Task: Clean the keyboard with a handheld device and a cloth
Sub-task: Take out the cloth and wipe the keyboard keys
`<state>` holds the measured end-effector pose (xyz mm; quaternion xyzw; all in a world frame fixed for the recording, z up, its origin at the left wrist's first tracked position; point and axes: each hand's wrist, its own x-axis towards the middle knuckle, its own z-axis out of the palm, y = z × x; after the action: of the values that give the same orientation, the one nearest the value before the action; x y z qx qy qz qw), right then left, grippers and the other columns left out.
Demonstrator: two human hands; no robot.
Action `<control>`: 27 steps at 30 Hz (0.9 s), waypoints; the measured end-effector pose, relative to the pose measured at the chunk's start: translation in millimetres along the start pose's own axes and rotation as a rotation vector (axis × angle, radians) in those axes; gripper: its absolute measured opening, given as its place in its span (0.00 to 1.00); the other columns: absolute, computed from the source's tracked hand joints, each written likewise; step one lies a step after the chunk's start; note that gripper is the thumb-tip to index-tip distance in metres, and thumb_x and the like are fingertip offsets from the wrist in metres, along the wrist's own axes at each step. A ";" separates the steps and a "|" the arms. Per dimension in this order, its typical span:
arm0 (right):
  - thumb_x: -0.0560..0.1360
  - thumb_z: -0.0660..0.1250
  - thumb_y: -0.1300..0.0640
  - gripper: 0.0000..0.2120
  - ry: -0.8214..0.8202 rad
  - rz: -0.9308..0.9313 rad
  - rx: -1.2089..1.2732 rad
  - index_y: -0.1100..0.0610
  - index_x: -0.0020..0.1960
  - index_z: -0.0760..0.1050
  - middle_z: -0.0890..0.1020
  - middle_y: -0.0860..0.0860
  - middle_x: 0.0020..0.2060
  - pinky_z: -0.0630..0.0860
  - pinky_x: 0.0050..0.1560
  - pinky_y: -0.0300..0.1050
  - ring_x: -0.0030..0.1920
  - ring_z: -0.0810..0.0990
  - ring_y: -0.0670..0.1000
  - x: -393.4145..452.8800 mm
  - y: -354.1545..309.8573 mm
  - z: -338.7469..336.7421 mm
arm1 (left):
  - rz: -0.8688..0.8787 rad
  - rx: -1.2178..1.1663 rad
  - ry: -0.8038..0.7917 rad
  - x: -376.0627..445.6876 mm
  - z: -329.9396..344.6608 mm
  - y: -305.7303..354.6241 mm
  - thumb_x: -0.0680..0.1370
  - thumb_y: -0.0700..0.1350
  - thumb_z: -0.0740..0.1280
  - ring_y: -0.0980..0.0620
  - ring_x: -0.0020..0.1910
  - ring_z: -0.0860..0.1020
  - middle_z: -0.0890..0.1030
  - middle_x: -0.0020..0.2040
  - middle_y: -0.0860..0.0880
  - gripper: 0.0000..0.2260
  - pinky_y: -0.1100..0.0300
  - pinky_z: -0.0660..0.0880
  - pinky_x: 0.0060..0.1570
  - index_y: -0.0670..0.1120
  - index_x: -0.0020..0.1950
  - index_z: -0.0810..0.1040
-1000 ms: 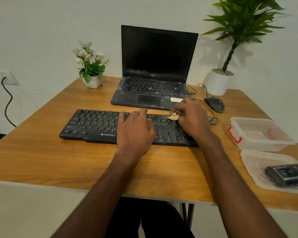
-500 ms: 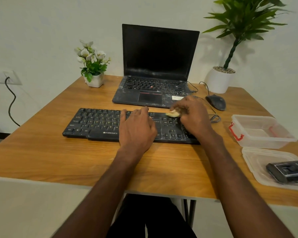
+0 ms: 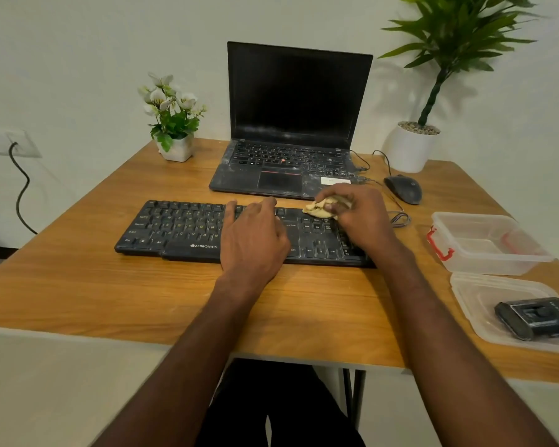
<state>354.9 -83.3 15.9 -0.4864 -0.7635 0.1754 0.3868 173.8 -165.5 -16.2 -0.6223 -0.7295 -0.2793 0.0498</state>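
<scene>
Black keyboard (image 3: 188,229) flat on the wooden counter (image 3: 110,295), just in front of an open, dusty laptop (image 3: 291,124). Left hand (image 3: 254,238) laid palm-down across the keyboard's middle, fingers straight and spread over the keys, holding nothing. Right hand (image 3: 360,217) over the keyboard's right end, grip closed round a crumpled yellowish cloth (image 3: 318,209), thumb and fingers curled about it, cloth pressed to the top rows of keys. Dark mouse (image 3: 404,188) just beyond the right hand, its cable looped beside the keyboard's right edge. Clear tub (image 3: 484,243) with red clips near the counter's right side; nearer still, a clear lid (image 3: 478,298) with a dark handheld device (image 3: 536,317) lying on it, well apart from both hands. Small flowerpot (image 3: 175,124) at the back left, tall plant (image 3: 433,91) in a white pot at the back right. Wall socket (image 3: 4,141) with a black cord at far left.
</scene>
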 end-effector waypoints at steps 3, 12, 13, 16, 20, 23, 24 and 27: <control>0.75 0.74 0.65 0.13 0.001 0.059 -0.062 0.47 0.51 0.86 0.86 0.49 0.55 0.76 0.47 0.40 0.50 0.80 0.44 4.7 2.8 2.9 | 0.003 0.002 0.004 -0.2 2.4 -1.0 0.87 0.49 0.58 0.53 0.61 0.81 0.84 0.57 0.51 0.14 0.42 0.52 0.84 0.50 0.70 0.74; 0.76 0.74 0.61 0.12 -0.075 -0.099 -0.148 0.49 0.57 0.84 0.85 0.48 0.56 0.75 0.55 0.38 0.55 0.79 0.45 0.2 -15.7 27.3 | 0.014 0.036 0.006 -1.4 2.3 2.0 0.86 0.49 0.57 0.51 0.60 0.82 0.84 0.56 0.50 0.15 0.42 0.53 0.83 0.48 0.70 0.74; 0.75 0.75 0.60 0.11 -0.109 -0.117 -0.176 0.49 0.56 0.84 0.85 0.48 0.56 0.76 0.57 0.43 0.56 0.80 0.47 2.1 -16.7 31.9 | 0.011 0.035 0.009 -1.4 2.3 2.0 0.86 0.49 0.57 0.51 0.60 0.82 0.84 0.56 0.50 0.15 0.42 0.53 0.83 0.48 0.71 0.74; 0.75 0.74 0.61 0.10 -0.064 -0.030 -0.189 0.48 0.52 0.85 0.86 0.49 0.52 0.76 0.54 0.46 0.54 0.80 0.50 11.1 -11.4 25.2 | -0.002 0.028 0.012 -1.9 1.5 1.4 0.86 0.49 0.58 0.52 0.59 0.82 0.84 0.55 0.51 0.14 0.41 0.52 0.84 0.49 0.70 0.74; 0.77 0.73 0.59 0.11 0.041 0.075 -0.330 0.46 0.55 0.84 0.86 0.49 0.53 0.77 0.59 0.58 0.55 0.80 0.51 15.4 -5.1 15.1 | -0.004 0.021 0.007 -2.2 1.6 2.6 0.86 0.49 0.57 0.52 0.60 0.82 0.84 0.55 0.51 0.15 0.40 0.51 0.84 0.49 0.71 0.74; 0.76 0.72 0.64 0.15 -0.083 -0.111 -0.181 0.46 0.55 0.84 0.84 0.44 0.53 0.75 0.59 0.57 0.55 0.77 0.48 7.1 -20.2 27.0 | -0.003 0.031 0.015 -2.2 1.8 3.4 0.86 0.48 0.58 0.52 0.61 0.82 0.84 0.56 0.50 0.15 0.41 0.51 0.84 0.49 0.70 0.74; 0.76 0.71 0.64 0.16 -0.138 -0.161 -0.239 0.45 0.56 0.83 0.84 0.43 0.54 0.72 0.60 0.57 0.56 0.75 0.48 3.7 -25.4 30.0 | -0.006 0.030 0.014 -1.9 1.9 3.0 0.86 0.48 0.57 0.52 0.61 0.82 0.85 0.56 0.50 0.15 0.41 0.51 0.84 0.49 0.71 0.74; 0.77 0.70 0.62 0.15 -0.131 -0.137 -0.420 0.43 0.56 0.83 0.83 0.42 0.55 0.65 0.61 0.58 0.60 0.74 0.52 6.6 -22.6 24.0 | -0.018 0.026 0.008 -1.8 1.7 1.2 0.86 0.49 0.57 0.52 0.61 0.82 0.85 0.57 0.50 0.16 0.41 0.49 0.84 0.49 0.72 0.74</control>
<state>321.4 -85.5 17.9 -0.4907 -0.8381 0.0173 0.2377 175.8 -166.2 -18.0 -0.6141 -0.7383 -0.2727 0.0582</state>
